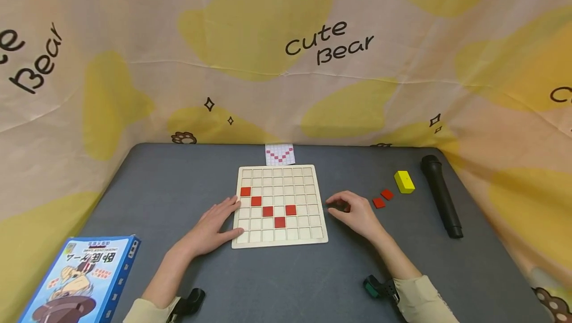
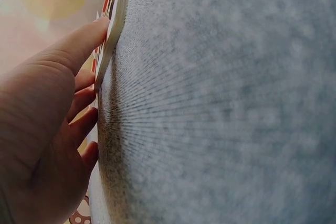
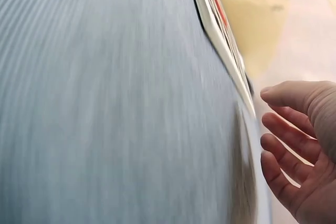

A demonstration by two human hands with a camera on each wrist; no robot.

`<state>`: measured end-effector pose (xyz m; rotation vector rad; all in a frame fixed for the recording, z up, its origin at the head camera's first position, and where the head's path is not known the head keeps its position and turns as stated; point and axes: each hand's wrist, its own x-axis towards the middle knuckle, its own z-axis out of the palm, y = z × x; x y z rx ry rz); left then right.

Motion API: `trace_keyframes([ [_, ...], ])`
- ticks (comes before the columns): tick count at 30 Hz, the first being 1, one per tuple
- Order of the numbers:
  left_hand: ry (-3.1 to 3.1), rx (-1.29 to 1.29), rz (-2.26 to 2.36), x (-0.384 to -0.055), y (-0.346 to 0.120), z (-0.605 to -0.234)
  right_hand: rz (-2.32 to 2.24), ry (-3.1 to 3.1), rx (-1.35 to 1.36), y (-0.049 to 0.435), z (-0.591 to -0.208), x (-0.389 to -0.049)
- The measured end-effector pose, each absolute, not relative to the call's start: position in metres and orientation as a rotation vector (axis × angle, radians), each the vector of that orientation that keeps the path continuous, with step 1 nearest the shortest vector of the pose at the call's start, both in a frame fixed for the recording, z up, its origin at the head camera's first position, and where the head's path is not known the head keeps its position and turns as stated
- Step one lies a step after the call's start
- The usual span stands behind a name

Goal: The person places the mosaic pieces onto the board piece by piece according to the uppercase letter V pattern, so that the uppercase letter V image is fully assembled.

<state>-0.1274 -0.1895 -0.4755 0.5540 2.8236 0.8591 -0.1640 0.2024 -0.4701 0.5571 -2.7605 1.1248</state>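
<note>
A cream grid board [image 1: 279, 241] lies on the table with several red square tiles set in its cells, among them a red tile [image 1: 279, 222] at the lowest point of a slanting row. My left hand [image 1: 209, 228] rests at the board's left edge, thumb and fingertips touching the rim; the left wrist view shows the thumb [image 2: 79, 43] against that rim. Just right of the board hovers my right hand [image 1: 357, 213], fingers loosely bent and thumb apart, with nothing between them. Two loose red tiles [image 1: 379, 203] lie beyond it to the right.
A small card [image 1: 280, 154] with a pink V pattern lies behind the board. To the right are a yellow block [image 1: 404, 182] and a black microphone [image 1: 442, 196]. A blue game box [image 1: 80, 278] sits front left. A printed curtain [image 1: 250, 25] hangs around the grey table.
</note>
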Motion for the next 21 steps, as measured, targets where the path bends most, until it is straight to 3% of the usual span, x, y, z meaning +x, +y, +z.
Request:
trace_keyframes([
  [13,2.824,0.554,0.864,-0.127,-0.189,-0.476,0.963,-2.746,0.373,0.288,-0.470,-0.159],
  [21,2.823,0.553,0.858,-0.128,-0.189,-0.476,0.885,-2.769,0.365,0.314,-0.473,-0.160],
])
